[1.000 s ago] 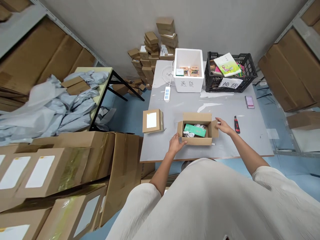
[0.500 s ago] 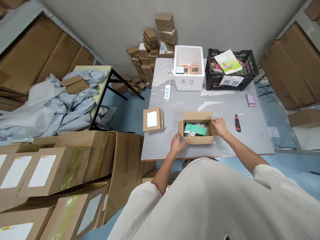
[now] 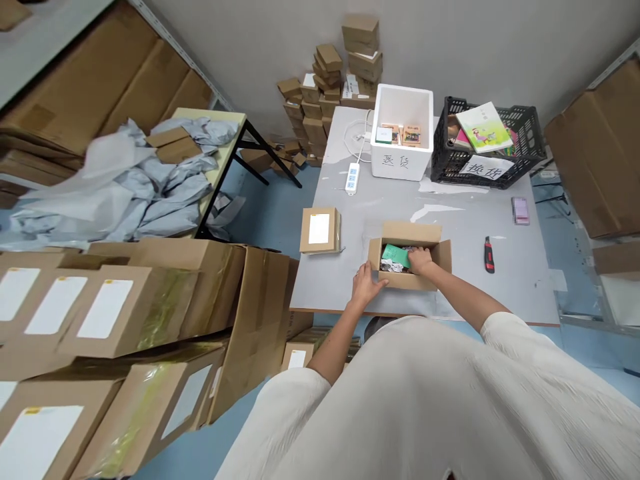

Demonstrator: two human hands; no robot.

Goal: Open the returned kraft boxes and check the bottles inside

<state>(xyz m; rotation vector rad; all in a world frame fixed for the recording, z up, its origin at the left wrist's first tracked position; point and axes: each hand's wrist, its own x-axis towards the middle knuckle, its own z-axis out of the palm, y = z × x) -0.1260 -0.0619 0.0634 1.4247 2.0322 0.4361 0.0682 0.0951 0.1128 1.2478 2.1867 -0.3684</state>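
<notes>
An opened cardboard box lies before me on the grey table with its flaps up. Inside it are a green box and crumpled white paper. My left hand grips the cardboard box at its left front corner, thumb along the front wall. Reaching into the box, my right hand has its fingers closed at the right end of the green box. Its fingertips are partly hidden among the contents.
A taped parcel sits left, a utility knife right. Behind are a power strip, a white foam box and a black crate holding books. Large cartons crowd the left, beside a table of grey mailer bags.
My right hand has moved from the cardboard box's right flap into the box, onto the green box. My left hand stays at the left corner. The view has shifted slightly.
</notes>
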